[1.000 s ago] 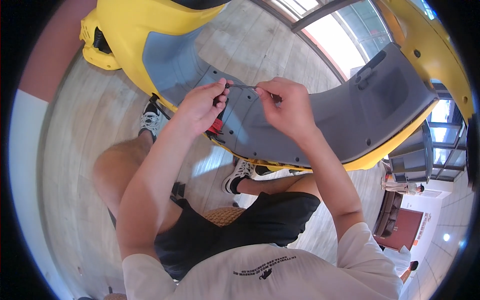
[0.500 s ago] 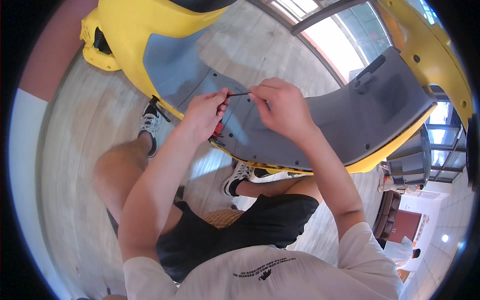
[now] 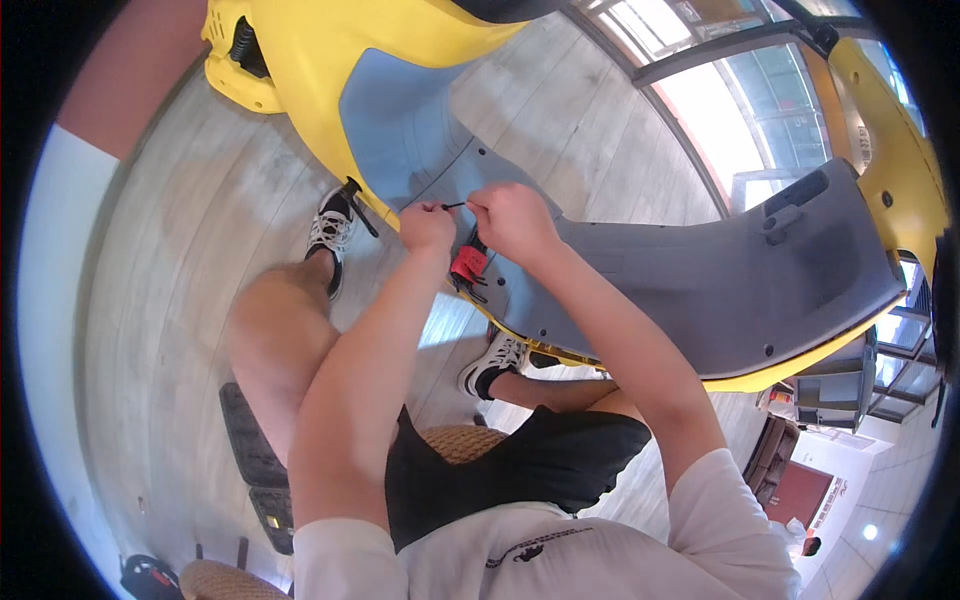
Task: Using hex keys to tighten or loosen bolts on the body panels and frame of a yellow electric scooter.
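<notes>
My left hand (image 3: pixel 428 226) and my right hand (image 3: pixel 516 222) face each other over the grey footboard (image 3: pixel 660 270) of a yellow scooter. Between them stretches a short, thin black piece (image 3: pixel 454 206), one end pinched by each hand's fingertips; whether it is a rod or a cable I cannot tell. Just below the hands, near the footboard's edge, is a red block-like thing (image 3: pixel 467 263) with black strands or handles around it. My right hand partly hides its upper end. Several dark screw heads or holes dot the footboard.
My shoes (image 3: pixel 332 230) rest on the wood-look floor beside the scooter, where a black lever (image 3: pixel 358 205) sticks out. An open black case (image 3: pixel 252 435) lies by my left leg. A woven seat (image 3: pixel 462 443) shows beneath me. Another person (image 3: pixel 797 537) is far off at lower right.
The view has shifted, so the scooter sits farther right and lower. My hands have come closer together, still holding the thin black piece. The red thing and the black case are more visible.
</notes>
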`<action>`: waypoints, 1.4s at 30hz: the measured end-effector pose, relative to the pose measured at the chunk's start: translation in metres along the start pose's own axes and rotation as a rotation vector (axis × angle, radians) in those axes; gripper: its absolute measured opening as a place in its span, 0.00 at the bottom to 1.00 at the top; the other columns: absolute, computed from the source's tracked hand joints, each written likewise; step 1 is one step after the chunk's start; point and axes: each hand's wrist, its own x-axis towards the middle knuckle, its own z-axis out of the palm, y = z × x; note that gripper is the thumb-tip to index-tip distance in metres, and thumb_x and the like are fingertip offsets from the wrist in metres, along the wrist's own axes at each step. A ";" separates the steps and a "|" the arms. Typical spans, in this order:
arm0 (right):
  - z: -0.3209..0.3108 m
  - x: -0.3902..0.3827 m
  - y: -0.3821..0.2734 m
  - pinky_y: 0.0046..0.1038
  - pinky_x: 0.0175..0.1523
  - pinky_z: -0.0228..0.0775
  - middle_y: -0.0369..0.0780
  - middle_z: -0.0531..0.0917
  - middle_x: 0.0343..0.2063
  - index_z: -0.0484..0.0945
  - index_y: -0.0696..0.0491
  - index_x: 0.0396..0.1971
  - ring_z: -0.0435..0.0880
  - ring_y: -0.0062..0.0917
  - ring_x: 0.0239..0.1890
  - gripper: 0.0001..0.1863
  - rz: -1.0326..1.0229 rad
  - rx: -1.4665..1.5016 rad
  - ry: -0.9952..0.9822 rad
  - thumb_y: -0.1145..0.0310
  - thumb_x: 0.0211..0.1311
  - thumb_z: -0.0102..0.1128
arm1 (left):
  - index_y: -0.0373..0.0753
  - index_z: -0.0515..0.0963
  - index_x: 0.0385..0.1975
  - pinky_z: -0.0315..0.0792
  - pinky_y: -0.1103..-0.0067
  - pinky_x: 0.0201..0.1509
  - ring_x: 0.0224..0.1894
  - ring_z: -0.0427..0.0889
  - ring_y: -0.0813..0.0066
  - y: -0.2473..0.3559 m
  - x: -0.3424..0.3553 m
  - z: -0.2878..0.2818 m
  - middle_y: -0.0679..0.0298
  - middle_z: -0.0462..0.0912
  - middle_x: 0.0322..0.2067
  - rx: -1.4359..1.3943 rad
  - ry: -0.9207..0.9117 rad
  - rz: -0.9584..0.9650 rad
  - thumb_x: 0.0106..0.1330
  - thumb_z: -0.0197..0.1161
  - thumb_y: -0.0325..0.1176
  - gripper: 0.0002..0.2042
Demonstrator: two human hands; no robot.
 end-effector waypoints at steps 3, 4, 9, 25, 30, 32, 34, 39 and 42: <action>0.020 0.016 0.002 0.42 0.36 0.74 0.45 0.81 0.24 0.81 0.53 0.22 0.81 0.42 0.32 0.04 -0.020 -0.012 -0.040 0.71 0.42 0.60 | 0.33 0.82 0.38 0.74 0.77 0.42 0.38 0.85 0.68 -0.020 0.020 -0.012 0.55 0.85 0.36 0.076 -0.065 0.041 0.59 0.59 0.25 0.10; 0.025 0.019 0.002 0.42 0.36 0.74 0.45 0.81 0.24 0.81 0.53 0.22 0.81 0.42 0.32 0.04 -0.041 0.013 -0.029 0.71 0.42 0.60 | 0.33 0.82 0.38 0.74 0.77 0.42 0.38 0.85 0.68 -0.024 0.026 -0.018 0.55 0.85 0.36 0.086 -0.043 0.069 0.59 0.59 0.25 0.10; 0.039 0.029 0.002 0.42 0.39 0.75 0.46 0.82 0.25 0.81 0.54 0.21 0.82 0.43 0.34 0.05 -0.036 0.009 -0.089 0.73 0.39 0.61 | 0.40 0.83 0.43 0.74 0.76 0.43 0.39 0.85 0.66 -0.028 0.041 -0.046 0.54 0.85 0.35 0.073 -0.315 0.130 0.55 0.54 0.25 0.17; 0.041 0.044 -0.006 0.40 0.36 0.77 0.47 0.81 0.21 0.81 0.55 0.20 0.83 0.43 0.31 0.05 -0.141 -0.025 -0.199 0.71 0.39 0.62 | 0.40 0.83 0.39 0.74 0.67 0.44 0.38 0.81 0.55 0.008 0.015 -0.066 0.53 0.83 0.33 0.556 -0.073 0.644 0.52 0.60 0.25 0.14; 0.052 0.049 -0.024 0.40 0.40 0.77 0.51 0.83 0.25 0.82 0.59 0.22 0.84 0.44 0.33 0.12 0.353 0.210 -0.076 0.65 0.40 0.66 | 0.35 0.82 0.35 0.69 0.63 0.50 0.44 0.75 0.50 -0.005 0.019 -0.062 0.52 0.80 0.34 0.759 -0.060 0.905 0.51 0.63 0.27 0.11; 0.053 0.046 -0.020 0.40 0.41 0.77 0.53 0.83 0.27 0.83 0.60 0.23 0.84 0.45 0.34 0.12 0.318 0.233 -0.179 0.66 0.40 0.65 | 0.33 0.80 0.30 0.69 0.62 0.48 0.43 0.74 0.49 -0.002 0.022 -0.052 0.52 0.79 0.32 0.783 -0.014 0.936 0.53 0.61 0.29 0.08; 0.051 0.038 -0.014 0.40 0.39 0.78 0.53 0.83 0.26 0.84 0.58 0.22 0.84 0.46 0.32 0.09 0.225 0.162 -0.135 0.69 0.43 0.59 | 0.33 0.77 0.26 0.67 0.61 0.45 0.39 0.74 0.49 0.000 0.021 -0.042 0.52 0.78 0.29 0.646 -0.096 1.078 0.54 0.59 0.29 0.06; 0.038 0.029 0.009 0.41 0.35 0.77 0.48 0.83 0.22 0.83 0.54 0.18 0.84 0.43 0.30 0.08 -0.284 -0.049 -0.172 0.66 0.40 0.60 | 0.33 0.77 0.27 0.67 0.62 0.43 0.36 0.72 0.50 -0.004 0.017 -0.046 0.52 0.76 0.28 0.687 -0.167 1.096 0.54 0.60 0.26 0.05; 0.036 0.030 0.012 0.43 0.34 0.76 0.46 0.83 0.22 0.83 0.53 0.17 0.83 0.43 0.29 0.07 -0.328 -0.090 -0.200 0.65 0.38 0.62 | 0.32 0.78 0.27 0.67 0.62 0.44 0.36 0.72 0.50 -0.010 0.020 -0.048 0.52 0.76 0.28 0.723 -0.153 1.116 0.52 0.61 0.25 0.04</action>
